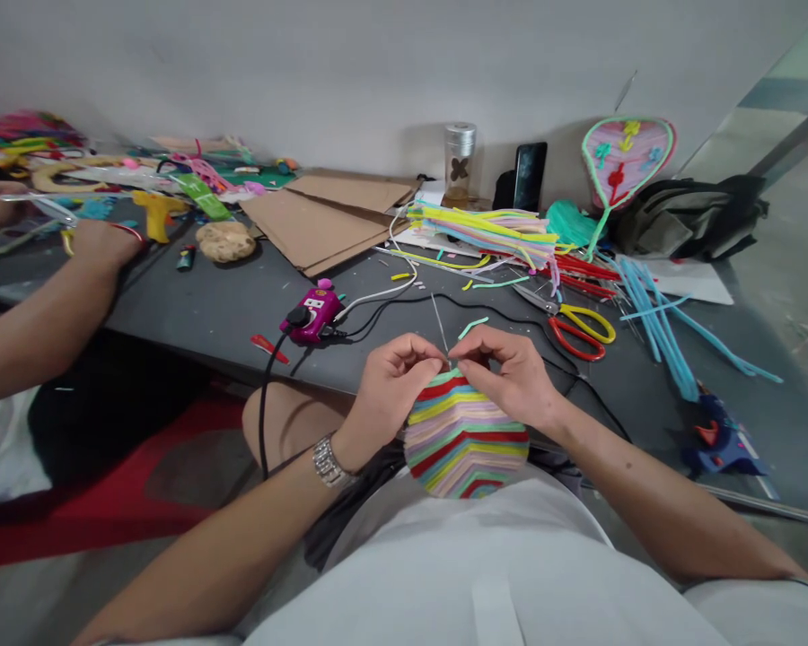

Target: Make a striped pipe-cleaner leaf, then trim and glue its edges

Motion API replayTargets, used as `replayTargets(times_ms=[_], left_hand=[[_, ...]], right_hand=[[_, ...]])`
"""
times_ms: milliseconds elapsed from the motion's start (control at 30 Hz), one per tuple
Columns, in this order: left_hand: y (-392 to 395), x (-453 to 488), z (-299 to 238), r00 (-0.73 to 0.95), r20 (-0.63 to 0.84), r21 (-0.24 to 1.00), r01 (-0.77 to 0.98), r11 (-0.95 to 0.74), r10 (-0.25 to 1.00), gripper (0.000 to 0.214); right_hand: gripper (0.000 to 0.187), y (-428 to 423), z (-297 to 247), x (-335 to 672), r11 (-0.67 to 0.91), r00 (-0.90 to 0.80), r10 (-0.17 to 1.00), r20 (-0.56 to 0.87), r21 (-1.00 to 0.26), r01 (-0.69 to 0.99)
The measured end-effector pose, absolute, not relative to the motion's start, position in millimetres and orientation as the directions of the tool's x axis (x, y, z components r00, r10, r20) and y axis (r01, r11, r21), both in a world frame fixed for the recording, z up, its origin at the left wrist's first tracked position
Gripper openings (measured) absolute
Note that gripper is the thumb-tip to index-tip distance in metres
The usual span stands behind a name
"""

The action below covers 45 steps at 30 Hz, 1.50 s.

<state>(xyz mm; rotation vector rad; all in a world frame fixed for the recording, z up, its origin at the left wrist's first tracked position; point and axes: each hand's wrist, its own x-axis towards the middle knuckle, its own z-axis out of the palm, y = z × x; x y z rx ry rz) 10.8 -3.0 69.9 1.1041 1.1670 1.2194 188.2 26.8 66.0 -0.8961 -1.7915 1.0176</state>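
A rounded piece made of striped pipe cleaners (468,438), in red, yellow, green, blue and pink, hangs in front of my white shirt. At its upper edge, my left hand (404,377) is closed in a pinch, a metal watch on the wrist. Close beside it, my right hand (505,368) pinches the same top edge. Between the two hands a thin wire (439,318) sticks up from the piece. Exactly what lies between the fingertips is hidden. A short mint pipe-cleaner scrap (473,327) lies just beyond my right hand.
Scissors (583,330), a bundle of pipe cleaners (488,231), blue stems (663,327) and a blue glue gun (724,444) lie to the right. A purple power socket (313,312) trails cords across the table. Cardboard (323,224) lies behind. At left, another person's hand (101,242) holds scissors.
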Motion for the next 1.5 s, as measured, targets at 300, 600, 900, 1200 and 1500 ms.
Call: replayTargets(times_ms=[300, 600, 900, 1200, 1500], left_hand=[[-3, 12, 79, 0.027, -0.01, 0.996, 0.089, 0.007, 1.0, 0.007], [-9, 17, 79, 0.054, 0.076, 0.992, 0.094, -0.081, 0.996, 0.013], [-6, 17, 78, 0.062, -0.043, 0.998, -0.05, 0.047, 0.997, 0.023], [-5, 18, 77, 0.07, -0.094, 0.99, -0.102, 0.101, 0.993, 0.026], [-1, 18, 77, 0.191, -0.321, 0.887, -0.283, 0.365, 0.928, 0.03]], right_hand=[[0.013, 25, 65, 191, 0.397, -0.334, 0.886, 0.322, -0.898, 0.187], [0.012, 20, 73, 189, 0.483, -0.328, 0.854, 0.404, -0.849, 0.212], [0.011, 18, 76, 189, 0.45, -0.339, 0.869, 0.362, -0.862, 0.233], [0.011, 18, 73, 184, 0.372, -0.294, 0.907, 0.301, -0.899, 0.23], [0.007, 26, 82, 193, 0.322, -0.374, 0.895, 0.245, -0.933, 0.159]])
